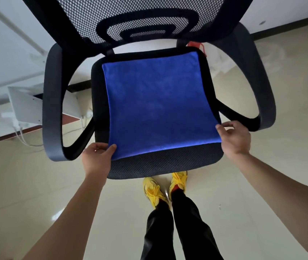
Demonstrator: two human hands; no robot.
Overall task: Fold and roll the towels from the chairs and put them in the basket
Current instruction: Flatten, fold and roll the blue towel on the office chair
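Note:
A blue towel (158,104) lies spread flat over the seat of a black mesh office chair (164,166). My left hand (97,156) pinches the towel's near left corner between thumb and fingers. At the near right corner, my right hand (234,139) grips the towel's edge. Both hands sit at the seat's front, just inside the armrests. No basket is in view.
The chair's curved armrests (53,109) flank the seat, and its mesh backrest (140,19) rises behind. A red item (196,45) shows behind the seat's back right corner. White furniture and cables (23,107) stand at left. My yellow shoes (155,192) are on the beige floor.

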